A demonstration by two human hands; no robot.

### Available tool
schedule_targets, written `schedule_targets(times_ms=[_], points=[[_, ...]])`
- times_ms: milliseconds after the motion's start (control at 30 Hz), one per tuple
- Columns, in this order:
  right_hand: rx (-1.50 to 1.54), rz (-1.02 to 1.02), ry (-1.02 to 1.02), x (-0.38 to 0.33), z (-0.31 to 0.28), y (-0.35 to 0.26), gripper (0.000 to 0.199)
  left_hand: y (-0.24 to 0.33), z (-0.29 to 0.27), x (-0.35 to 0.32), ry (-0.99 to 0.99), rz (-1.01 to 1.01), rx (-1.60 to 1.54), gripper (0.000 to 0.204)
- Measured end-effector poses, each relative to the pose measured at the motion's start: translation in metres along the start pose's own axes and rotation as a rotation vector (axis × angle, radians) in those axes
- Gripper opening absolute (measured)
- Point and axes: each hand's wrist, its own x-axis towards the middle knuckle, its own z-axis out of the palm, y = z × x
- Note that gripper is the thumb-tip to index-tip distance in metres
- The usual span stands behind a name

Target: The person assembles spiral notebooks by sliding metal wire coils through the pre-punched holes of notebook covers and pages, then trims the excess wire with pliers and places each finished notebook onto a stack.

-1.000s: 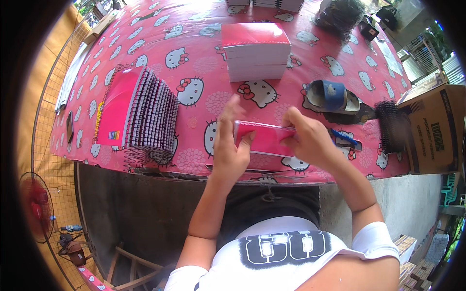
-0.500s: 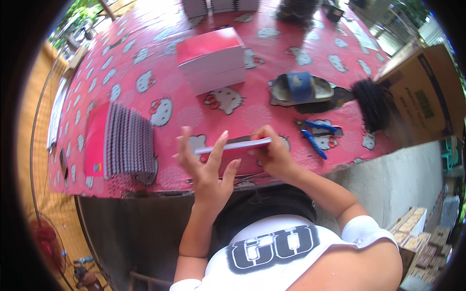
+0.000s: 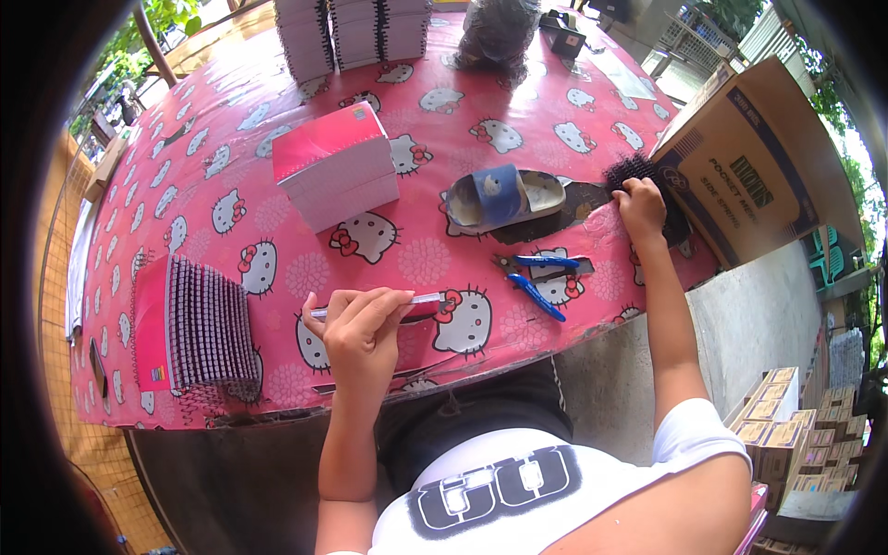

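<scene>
And the hands are parting! Half a second ago the right hand (image 3: 641,211) was gripping the end of the thin notepad (image 3: 425,301); now it is reaching across to the black coils (image 3: 629,168) beside the cardboard box (image 3: 754,185). Its fingers are curling inward at the edge of the bundle, though whether they are actually grasping a coil, I cannot tell.

The left hand (image 3: 356,328), spreading its fingers wide a moment ago, is now closing around the pad and carrying it alone. The notepad is showing nearly edge-on, above the near side of the pink tabletop (image 3: 592,287), so the work is shifting from two-handed handling to holding and reaching.

Out between the hands, the blue-handled pliers (image 3: 538,298) are lying untouched, while the spiral-bound notebooks (image 3: 208,324) are standing stacked at the left.
</scene>
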Motion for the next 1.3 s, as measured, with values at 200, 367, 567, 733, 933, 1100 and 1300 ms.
schedule_targets(times_ms=[200,367,567,733,933,1100,1300], points=[[-0.158,-0.075,0.010,0.000,0.003,-0.008,0.025,-0.001,0.002,0.002,-0.009,-0.019,0.012,0.015],[-0.003,-0.043,-0.022,0.011,0.001,-0.004,0.022,-0.003,0.001,-0.003,-0.025,-0.038,0.009,0.019],[0.085,-0.295,0.135,-0.001,-0.007,-0.031,0.020,-0.005,0.007,-0.002,0.004,0.035,0.070,0.020],[0.899,-0.595,-0.233,-0.097,-0.062,-0.161,0.026,-0.003,0.003,-0.002,0.024,-0.004,0.079,0.018],[1.225,-0.511,-0.472,-0.125,-0.077,-0.203,0.023,-0.006,0.007,-0.001,0.036,0.018,0.021,0.015],[1.209,-0.609,-0.641,-0.114,-0.080,-0.202,0.017,-0.004,0.007,-0.001,0.047,0.014,0.049,0.016],[1.129,-0.487,-0.755,-0.111,-0.089,-0.213,0.014,-0.003,0.008,0.001,0.057,0.026,0.048,0.018]])
